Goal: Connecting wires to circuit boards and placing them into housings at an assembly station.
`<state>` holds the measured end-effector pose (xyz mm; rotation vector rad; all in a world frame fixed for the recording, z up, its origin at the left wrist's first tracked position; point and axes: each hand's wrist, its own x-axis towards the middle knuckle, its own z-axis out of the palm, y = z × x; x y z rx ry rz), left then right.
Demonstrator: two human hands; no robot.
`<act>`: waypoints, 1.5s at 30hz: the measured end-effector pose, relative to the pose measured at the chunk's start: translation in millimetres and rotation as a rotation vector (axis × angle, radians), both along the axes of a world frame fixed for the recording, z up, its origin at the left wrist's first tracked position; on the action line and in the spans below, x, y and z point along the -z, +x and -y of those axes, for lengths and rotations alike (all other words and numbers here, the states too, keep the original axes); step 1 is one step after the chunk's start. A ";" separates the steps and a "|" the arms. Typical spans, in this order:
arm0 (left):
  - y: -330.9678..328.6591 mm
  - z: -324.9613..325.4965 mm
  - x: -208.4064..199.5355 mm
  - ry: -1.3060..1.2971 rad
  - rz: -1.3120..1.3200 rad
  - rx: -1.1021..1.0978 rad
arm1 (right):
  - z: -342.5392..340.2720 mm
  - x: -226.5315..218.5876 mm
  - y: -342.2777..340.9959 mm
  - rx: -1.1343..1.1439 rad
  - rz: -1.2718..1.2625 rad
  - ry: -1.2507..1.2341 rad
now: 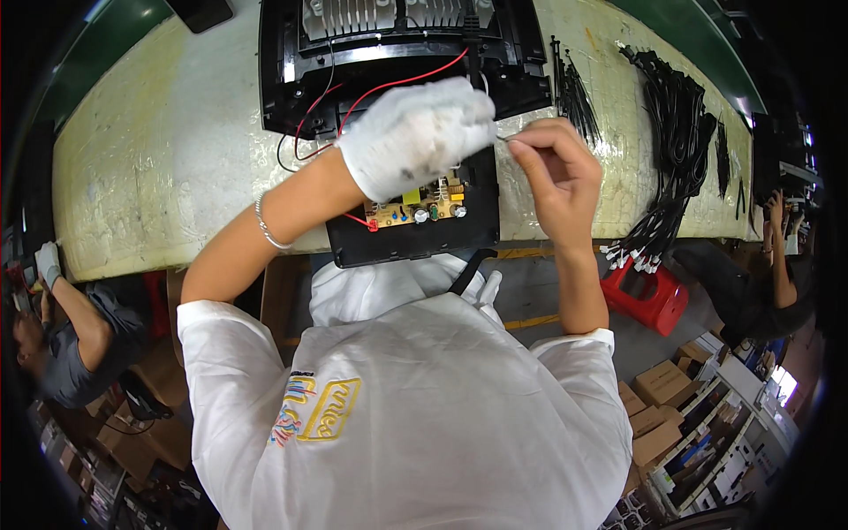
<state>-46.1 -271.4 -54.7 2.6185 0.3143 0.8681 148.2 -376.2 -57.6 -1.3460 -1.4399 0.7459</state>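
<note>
My left hand (pixel 420 140), in a white glove, reaches over the circuit board (pixel 415 212) with its fingers pressed together; what they hold, if anything, is hidden. Close to its fingertips, my bare right hand (pixel 561 172) pinches a thin dark strip that looks like a cable tie (pixel 503 138). The board lies on a black plastic panel (pixel 397 252) at the table's near edge, partly covered by my left hand. Behind stands a black housing (pixel 291 88) with silvery finned heat sinks (pixel 349 16). Red wires (pixel 389 86) and a black cable (pixel 474 62) run between housing and panel.
Black cable ties (pixel 574 93) lie right of the housing, and a bundle of black cables (pixel 673 132) with white connectors hangs over the table edge (pixel 530 245). Below is a red stool (pixel 649 296). Other people work at far left and far right; cardboard boxes (pixel 662 382) stand behind.
</note>
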 end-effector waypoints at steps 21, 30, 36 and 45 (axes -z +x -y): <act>18.0 20.7 2.7 -0.872 0.055 -0.505 | -21.7 -2.4 4.8 -0.187 0.823 0.275; -126.2 119.5 31.6 0.140 -0.242 -0.227 | -5.2 -66.4 -10.5 -0.229 0.982 0.352; -117.9 134.1 31.1 0.340 -0.028 -0.125 | -65.9 -93.9 -85.5 -0.803 1.165 0.614; -91.6 132.9 -22.5 0.168 0.055 -0.103 | -102.0 -104.3 -106.9 -0.957 1.186 0.283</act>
